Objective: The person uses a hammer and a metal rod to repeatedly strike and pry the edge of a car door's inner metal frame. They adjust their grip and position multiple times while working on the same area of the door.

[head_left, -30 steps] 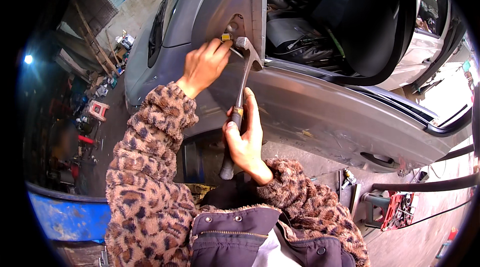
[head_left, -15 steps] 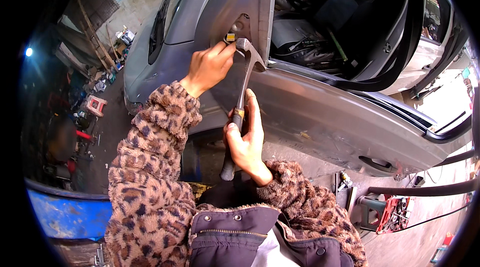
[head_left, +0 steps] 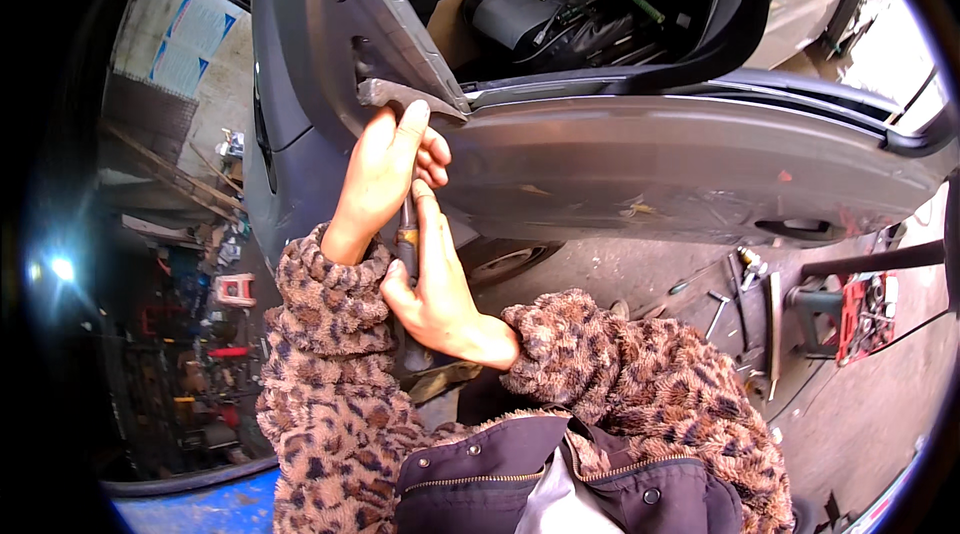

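Observation:
A steel hammer [head_left: 385,92] with a dark, yellow-marked handle has its head against the grey car door [head_left: 650,164], at the lower front corner of the window opening. My left hand [head_left: 385,174] is closed round the hammer just below the head, thumb pointing up. Lower down, my right hand [head_left: 440,299] grips the handle, its index finger extended along it. Whatever lies behind the head and my left fingers is hidden.
Tools [head_left: 718,309] lie on the floor below the door, right of my arms. A red tool rack [head_left: 860,324] stands by a dark horizontal bar [head_left: 880,256]. At left are cluttered goods, poles [head_left: 170,169] and a red-and-white stool [head_left: 236,289]. Blue metal [head_left: 200,504] is at lower left.
My left hand has left the small yellow piece at the door corner, now unseen, and taken the hammer below its head. The view has turned, shifting the car leftward and up.

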Demonstrator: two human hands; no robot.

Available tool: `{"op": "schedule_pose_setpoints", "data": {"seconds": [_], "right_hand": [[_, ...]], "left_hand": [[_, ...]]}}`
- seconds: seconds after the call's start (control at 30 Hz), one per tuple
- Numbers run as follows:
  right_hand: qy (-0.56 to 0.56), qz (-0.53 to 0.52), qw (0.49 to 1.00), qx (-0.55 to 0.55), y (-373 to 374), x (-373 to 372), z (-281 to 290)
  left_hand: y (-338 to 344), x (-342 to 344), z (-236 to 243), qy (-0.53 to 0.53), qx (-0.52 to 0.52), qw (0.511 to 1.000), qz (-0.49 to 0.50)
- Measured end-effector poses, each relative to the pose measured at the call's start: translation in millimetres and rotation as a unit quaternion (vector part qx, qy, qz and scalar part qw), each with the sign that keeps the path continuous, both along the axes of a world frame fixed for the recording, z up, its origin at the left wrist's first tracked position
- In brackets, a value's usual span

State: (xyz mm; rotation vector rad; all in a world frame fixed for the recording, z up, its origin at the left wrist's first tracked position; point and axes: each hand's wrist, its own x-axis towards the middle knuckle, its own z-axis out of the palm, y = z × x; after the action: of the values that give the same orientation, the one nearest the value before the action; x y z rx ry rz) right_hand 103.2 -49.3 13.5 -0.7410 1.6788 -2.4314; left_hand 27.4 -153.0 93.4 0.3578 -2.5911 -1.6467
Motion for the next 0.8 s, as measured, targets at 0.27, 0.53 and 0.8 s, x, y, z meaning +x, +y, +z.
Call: {"op": "schedule_pose_setpoints", "data": {"seconds": [0.27,0.53,0.8], "right_hand": [[-0.006,0.049,0.995,-0.085,-0.6,-10.2,3.4],[0.087,0.042,0.994,0.056,18.0,-15.9,-9.1],[-0.258,0.255,0.901,-0.236,23.3,37.0,-16.4]], "left_hand": [[10.9,-10.2,6.2,0.010,-0.014,0.999,0.046],[-8.1,17.7,3.9,-0.003,0.149,0.985,0.087],[-14.6,19.4,-19.3,-0.053,0.473,0.879,-0.002]]}}
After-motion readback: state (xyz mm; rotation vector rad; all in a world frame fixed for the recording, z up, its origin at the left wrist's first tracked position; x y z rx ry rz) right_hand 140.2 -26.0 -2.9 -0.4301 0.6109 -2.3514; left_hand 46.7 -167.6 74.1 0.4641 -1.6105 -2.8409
